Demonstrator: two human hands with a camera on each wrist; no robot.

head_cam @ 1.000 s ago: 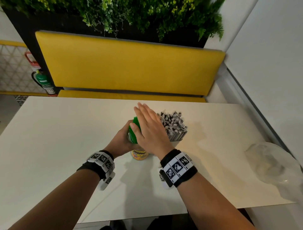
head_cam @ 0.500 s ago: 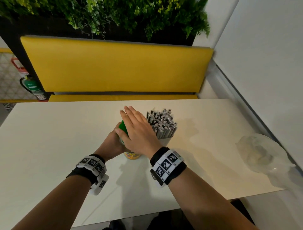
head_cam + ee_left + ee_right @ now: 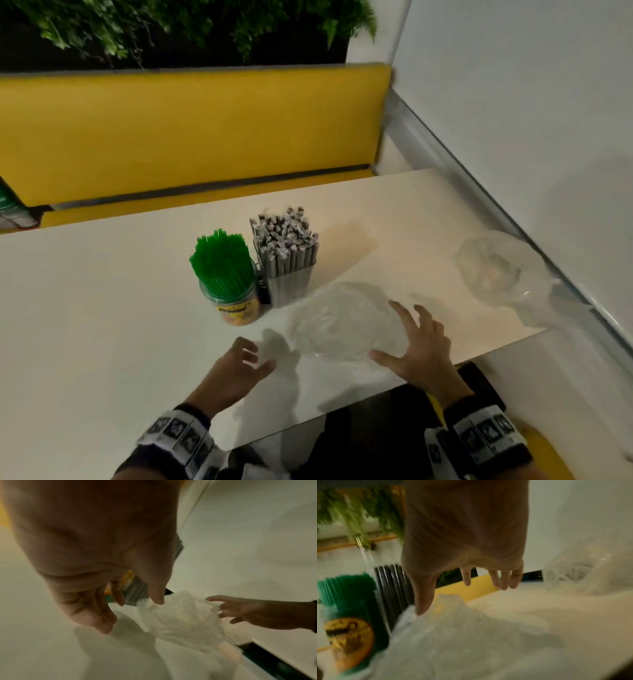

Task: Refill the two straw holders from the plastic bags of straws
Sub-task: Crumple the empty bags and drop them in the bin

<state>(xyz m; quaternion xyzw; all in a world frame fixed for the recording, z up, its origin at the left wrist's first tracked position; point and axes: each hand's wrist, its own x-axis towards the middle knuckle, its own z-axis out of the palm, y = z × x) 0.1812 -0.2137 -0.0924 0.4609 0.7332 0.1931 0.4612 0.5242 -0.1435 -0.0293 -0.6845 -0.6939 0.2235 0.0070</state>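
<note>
both cups [image 3: 239, 305] look full of straws, side by side on the table [image 3: 85, 308]. the empty bag [image 3: 342, 325] lies between the left hand [image 3: 236, 370] and right hand [image 3: 424, 353], fingers spread, maybe just touching it. next, grab the bag and clear it away.

Round jar [image 3: 239, 308] packed with green straws [image 3: 219, 262] stands touching a clear holder [image 3: 289, 286] of grey wrapped straws [image 3: 286, 236]; two crumpled clear bags [image 3: 342, 322] [image 3: 493, 270] lie nearby
</note>
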